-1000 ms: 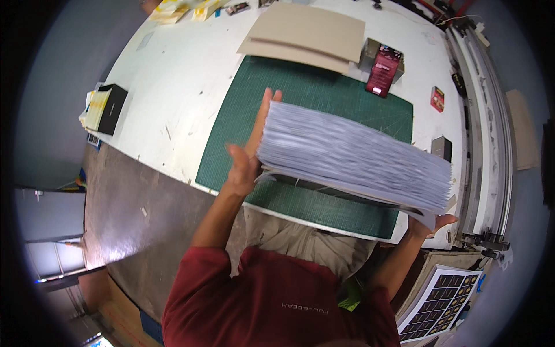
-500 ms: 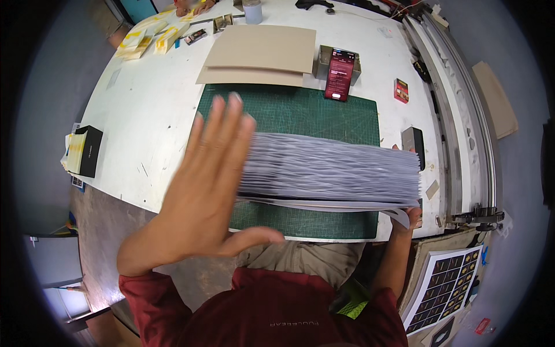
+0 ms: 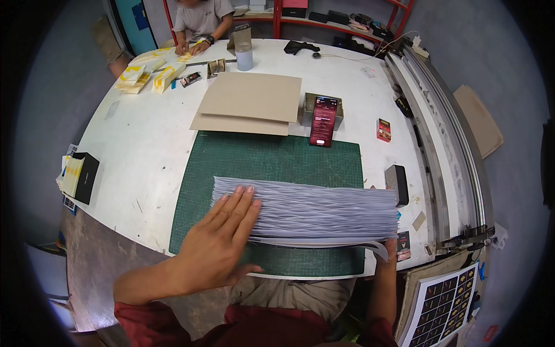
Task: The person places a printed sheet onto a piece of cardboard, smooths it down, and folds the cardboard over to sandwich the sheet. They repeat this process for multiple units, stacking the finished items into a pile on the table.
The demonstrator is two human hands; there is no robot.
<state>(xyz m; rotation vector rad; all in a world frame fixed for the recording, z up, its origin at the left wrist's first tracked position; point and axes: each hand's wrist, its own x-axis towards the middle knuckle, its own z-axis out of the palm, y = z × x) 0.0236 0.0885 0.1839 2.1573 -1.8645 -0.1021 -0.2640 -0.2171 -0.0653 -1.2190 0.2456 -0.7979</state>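
Note:
A thick stack of thin white paper sheets, its wavy layered edges facing up, lies across the green cutting mat. My left hand is laid on the left part of the stack, fingers stretched out together and thumb apart. At the right end of the stack, my right hand grips it from the near corner; most of its fingers are hidden behind the paper. One sheet along the near side curls up at that corner.
Beyond the mat lie beige cardboard sheets and a phone leaning on a metal box. A long metal rail runs along the right. A co-worker handles yellow-and-white pieces at the far left. A black box stands at the left edge.
My left hand has come down from a raised, blurred position onto the left part of the stack. The view has tilted up, showing the co-worker and far shelves. My right hand stays at the right end.

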